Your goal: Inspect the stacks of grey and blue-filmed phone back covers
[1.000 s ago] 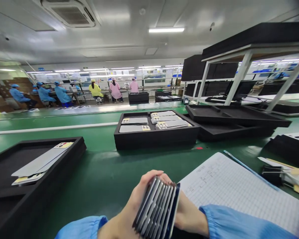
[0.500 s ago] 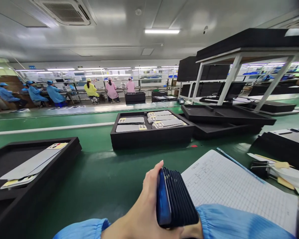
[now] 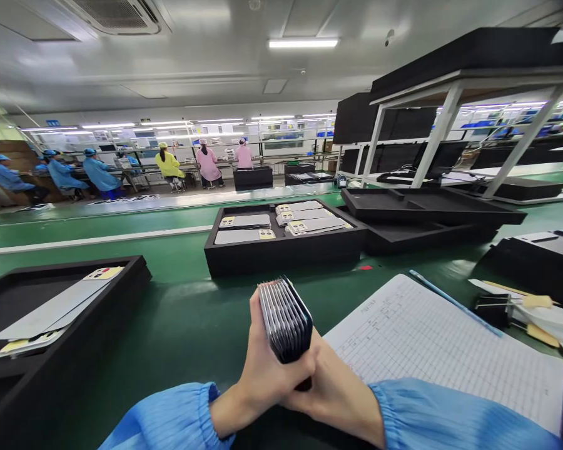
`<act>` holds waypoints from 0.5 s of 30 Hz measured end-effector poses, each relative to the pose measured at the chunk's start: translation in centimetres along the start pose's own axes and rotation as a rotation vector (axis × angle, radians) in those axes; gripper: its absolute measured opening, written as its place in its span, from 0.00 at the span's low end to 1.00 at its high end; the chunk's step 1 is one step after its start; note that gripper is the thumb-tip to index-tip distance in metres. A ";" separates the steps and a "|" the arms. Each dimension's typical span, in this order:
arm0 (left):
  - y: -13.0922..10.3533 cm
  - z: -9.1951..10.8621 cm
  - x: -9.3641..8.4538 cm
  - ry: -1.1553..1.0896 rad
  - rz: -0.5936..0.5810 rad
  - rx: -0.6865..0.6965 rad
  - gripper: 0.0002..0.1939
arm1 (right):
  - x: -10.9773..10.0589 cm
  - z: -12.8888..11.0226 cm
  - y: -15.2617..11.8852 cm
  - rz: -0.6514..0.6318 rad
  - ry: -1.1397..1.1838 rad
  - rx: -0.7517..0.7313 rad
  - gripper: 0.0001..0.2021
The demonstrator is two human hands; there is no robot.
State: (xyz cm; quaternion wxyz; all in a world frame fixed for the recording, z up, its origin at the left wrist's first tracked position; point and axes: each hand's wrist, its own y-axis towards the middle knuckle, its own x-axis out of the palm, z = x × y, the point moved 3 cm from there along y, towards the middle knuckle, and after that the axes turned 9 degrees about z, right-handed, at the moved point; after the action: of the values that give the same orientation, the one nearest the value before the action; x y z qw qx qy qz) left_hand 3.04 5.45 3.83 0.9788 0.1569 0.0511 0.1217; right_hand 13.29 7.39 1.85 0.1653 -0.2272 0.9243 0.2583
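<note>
Between my two hands a stack of thin phone back panels [image 3: 285,319] stands on edge, pale rims toward me and a dark glossy face on the right. My left hand [image 3: 263,365] is closed around its left side and near end. From below and to the right, my right hand [image 3: 319,381] grips the same stack; part of its fingers is hidden behind the left hand. Beyond the hands sits a black foam tray [image 3: 286,250] with several piles of white panels [image 3: 246,221] with yellow camera corners. A ruled paper sheet [image 3: 431,337] lies right of my hands.
Another black tray [image 3: 136,275] with white panels stands at the left. Empty-looking black trays [image 3: 431,209] are stacked at the back right, below a white-legged rack [image 3: 445,125]. A blue pencil [image 3: 455,303] and a binder clip [image 3: 492,309] lie right. Co-workers [image 3: 209,164] sit far off.
The stack has turned, so its pale rims now show instead of the blue face and dark edges. Both hands have moved slightly left, and the right hand has come into view. The camera view has shifted slightly.
</note>
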 end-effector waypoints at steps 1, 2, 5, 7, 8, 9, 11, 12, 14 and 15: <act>-0.1 -0.2 0.1 0.009 0.017 -0.037 0.39 | 0.2 0.3 -0.2 0.012 -0.016 0.015 0.27; -0.2 -0.2 0.2 0.010 0.023 -0.056 0.39 | 0.4 0.6 -0.4 0.013 -0.046 0.014 0.25; -0.5 0.4 0.3 0.002 0.037 -0.068 0.42 | 0.6 1.0 -1.0 -0.019 -0.073 -0.005 0.13; -0.5 0.9 0.1 0.008 -0.004 -0.115 0.47 | 0.2 1.1 -1.0 -0.024 -0.063 0.003 0.07; -0.3 1.2 -0.1 -0.003 -0.031 -0.139 0.49 | -0.1 0.9 -1.0 -0.019 -0.032 0.021 0.06; -0.2 1.5 -0.5 -0.042 -0.058 -0.161 0.50 | -0.5 0.8 -0.8 -0.011 0.035 0.057 0.06; 0.2 1.7 -1.3 -0.202 -0.111 -0.211 0.44 | -1.4 0.2 -0.3 -0.025 0.286 0.172 0.08; 0.2 1.7 -1.7 -0.305 -0.165 -0.250 0.39 | -1.6 -0.2 -0.1 -0.066 0.450 0.237 0.09; -0.2 1.2 -2.1 -0.505 -0.329 -0.363 0.29 | -1.7 -1.0 0.1 -0.207 0.727 0.337 0.11; -0.6 0.7 -2.1 -0.590 -0.422 -0.431 0.27 | -1.5 -1.3 0.0 -0.284 0.809 0.379 0.11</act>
State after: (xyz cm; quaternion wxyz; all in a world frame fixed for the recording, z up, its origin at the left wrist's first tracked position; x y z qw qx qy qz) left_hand 1.25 4.11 4.47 0.9653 -0.0375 -0.2268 -0.1235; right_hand 14.31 7.19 3.61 -0.1360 -0.3999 0.9050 -0.0496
